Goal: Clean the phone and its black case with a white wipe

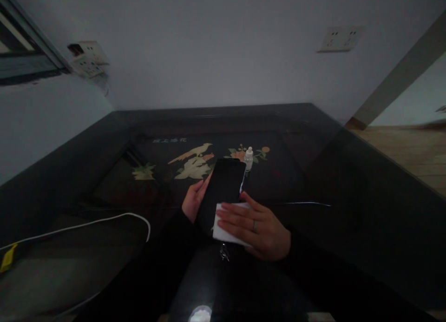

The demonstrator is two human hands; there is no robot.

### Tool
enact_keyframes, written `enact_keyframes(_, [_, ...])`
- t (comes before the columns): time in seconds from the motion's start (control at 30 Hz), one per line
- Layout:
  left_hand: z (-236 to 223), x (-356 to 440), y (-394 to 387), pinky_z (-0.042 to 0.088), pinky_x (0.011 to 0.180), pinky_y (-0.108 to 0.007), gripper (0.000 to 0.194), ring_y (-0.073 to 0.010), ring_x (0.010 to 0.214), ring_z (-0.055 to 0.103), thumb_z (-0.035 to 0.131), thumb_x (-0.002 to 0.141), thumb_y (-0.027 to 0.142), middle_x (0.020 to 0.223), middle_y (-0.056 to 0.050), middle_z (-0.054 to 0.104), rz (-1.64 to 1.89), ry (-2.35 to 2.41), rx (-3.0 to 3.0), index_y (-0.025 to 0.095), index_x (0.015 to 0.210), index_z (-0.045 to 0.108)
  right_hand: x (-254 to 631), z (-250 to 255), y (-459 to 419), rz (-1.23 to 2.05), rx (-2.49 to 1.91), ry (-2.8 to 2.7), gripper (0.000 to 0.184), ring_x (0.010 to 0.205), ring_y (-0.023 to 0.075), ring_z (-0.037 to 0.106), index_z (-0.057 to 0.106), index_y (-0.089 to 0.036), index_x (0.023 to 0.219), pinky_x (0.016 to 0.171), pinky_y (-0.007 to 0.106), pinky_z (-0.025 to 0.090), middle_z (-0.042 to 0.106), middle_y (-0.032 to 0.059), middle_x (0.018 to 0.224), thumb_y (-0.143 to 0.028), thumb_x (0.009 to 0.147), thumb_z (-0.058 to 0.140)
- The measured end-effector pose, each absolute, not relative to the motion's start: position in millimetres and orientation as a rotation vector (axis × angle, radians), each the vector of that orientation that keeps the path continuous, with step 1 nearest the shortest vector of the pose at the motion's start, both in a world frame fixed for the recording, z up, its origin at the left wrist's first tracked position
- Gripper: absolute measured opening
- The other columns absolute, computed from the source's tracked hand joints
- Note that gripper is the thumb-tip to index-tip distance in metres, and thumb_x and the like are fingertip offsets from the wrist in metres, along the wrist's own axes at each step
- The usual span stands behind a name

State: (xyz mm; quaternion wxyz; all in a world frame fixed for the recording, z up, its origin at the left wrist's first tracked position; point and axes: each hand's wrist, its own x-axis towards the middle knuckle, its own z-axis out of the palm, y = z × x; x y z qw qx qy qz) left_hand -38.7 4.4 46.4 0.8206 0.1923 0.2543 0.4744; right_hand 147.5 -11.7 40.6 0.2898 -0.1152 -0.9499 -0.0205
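The left hand (193,202) held a black phone (223,187) tilted up over the counter (306,168), its fingers (199,188) curled round the phone's edge, closed enough to carry it. The right hand (259,231) lay across the phone's lower end, its fingers (237,215) spread nearly flat, pressing a folded white tissue (228,229) to the glass (a ring (254,226) showed on one finger). The phone looked light, stiff and slippery, its glass fragile, so its edges seemed the safest place to take hold; the tissue looked soft. A small bottle (248,158) with a white cap stood just behind the phone, on the counter's inlaid bird-and-flower panel.
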Motion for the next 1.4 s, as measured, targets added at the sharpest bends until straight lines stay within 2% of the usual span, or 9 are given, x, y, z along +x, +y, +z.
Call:
enact_keyframes(0.1, [56, -33, 3, 0.038, 0.086, -0.031, 0.057, -0.0176, 0.076, 0.059, 0.018, 0.086, 0.026, 0.094, -0.006, 0.066, 1.079, 0.626, 0.378, 0.009, 0.141, 0.02, 159, 41, 2, -0.065, -0.641, -2.431, 0.047, 0.133, 0.0212, 0.026, 0.038, -0.01, 0.131, 0.109, 0.053, 0.014, 0.043, 0.0109, 0.136, -0.011, 0.085, 0.033])
enact_keyframes(0.17, [59, -28, 2, 0.034, 0.094, -0.03, 0.058, -0.0193, 0.098, 0.057, 0.023, 0.085, 0.024, 0.107, -0.007, 0.064, 1.083, 0.624, 0.392, 0.007, 0.14, 0.021, 164, 42, 8, -0.066, -0.798, -2.364, 0.051, 0.133, 0.0204, 0.025, 0.036, -0.013, 0.133, 0.108, 0.054, 0.015, 0.04, 0.0102, 0.138, -0.008, 0.083, 0.033])
enact_keyframes(0.23, [56, -26, 3, 0.031, 0.098, -0.029, 0.06, -0.0192, 0.108, 0.053, 0.028, 0.082, 0.023, 0.113, -0.006, 0.062, 1.081, 0.586, 0.418, 0.007, 0.14, 0.022, 163, 42, 7, -0.059, -0.844, -2.368, 0.051, 0.134, 0.0197, 0.023, 0.036, -0.013, 0.133, 0.109, 0.053, 0.015, 0.039, 0.0103, 0.138, -0.006, 0.082, 0.032])
enact_keyframes(0.63, [38, -46, 11, 0.041, 0.088, -0.035, 0.058, -0.0229, 0.092, 0.06, 0.031, 0.083, 0.032, 0.112, -0.005, 0.062, 1.064, 0.581, 0.411, 0.019, 0.14, 0.027, 138, 38, -22, -0.005, -0.091, -2.723, 0.042, 0.132, 0.0199, 0.027, 0.043, -0.007, 0.127, 0.111, 0.05, 0.008, 0.043, 0.0075, 0.136, -0.022, 0.09, 0.031])
enact_keyframes(0.77, [38, -47, 11, 0.043, 0.084, -0.035, 0.058, -0.0212, 0.083, 0.061, 0.028, 0.085, 0.033, 0.107, -0.006, 0.063, 1.069, 0.585, 0.383, 0.02, 0.141, 0.023, 147, 39, -9, -0.015, -0.235, -2.613, 0.042, 0.132, 0.0202, 0.027, 0.043, -0.007, 0.127, 0.11, 0.05, 0.01, 0.045, 0.0094, 0.135, -0.02, 0.088, 0.032])
enact_keyframes(0.9, [50, -42, 6, 0.04, 0.089, -0.039, 0.057, -0.0232, 0.094, 0.059, 0.021, 0.088, 0.029, 0.11, -0.009, 0.061, 1.0, 0.587, 0.386, 0.017, 0.142, 0.014, 164, 41, 8, -0.011, -0.6, -2.42, 0.049, 0.133, 0.0216, 0.024, 0.034, -0.013, 0.134, 0.108, 0.054, 0.012, 0.04, 0.01, 0.138, -0.014, 0.085, 0.032])
enact_keyframes(1.07, [62, -34, -7, 0.038, 0.09, -0.05, 0.068, -0.0306, 0.104, 0.056, 0.038, 0.082, 0.033, 0.128, -0.008, 0.05, 0.791, 0.457, 0.498, 0.03, 0.142, 0.006, 177, 44, 15, 0.14, -0.775, -2.17, 0.052, 0.131, 0.0218, 0.03, 0.03, -0.02, 0.137, 0.108, 0.055, 0.014, 0.035, 0.0081, 0.141, -0.013, 0.086, 0.029])
enact_keyframes(1.2, [60, -36, -8, 0.037, 0.092, -0.049, 0.07, -0.0319, 0.109, 0.053, 0.041, 0.081, 0.032, 0.133, -0.01, 0.046, 0.837, 0.477, 0.505, 0.027, 0.143, 0.008, 175, 44, 10, 0.294, -0.753, -2.069, 0.052, 0.128, 0.0207, 0.035, 0.035, -0.022, 0.135, 0.108, 0.054, 0.017, 0.039, 0.0054, 0.139, -0.011, 0.085, 0.027])
enact_keyframes(1.4, [53, -43, -2, 0.038, 0.089, -0.054, 0.062, -0.0335, 0.109, 0.053, 0.039, 0.083, 0.033, 0.133, -0.008, 0.046, 0.837, 0.477, 0.552, 0.034, 0.14, 0.016, 173, 47, 8, 0.399, -0.749, -1.997, 0.051, 0.125, 0.0203, 0.04, 0.043, -0.023, 0.13, 0.107, 0.052, 0.023, 0.044, 0.0033, 0.136, -0.01, 0.083, 0.028])
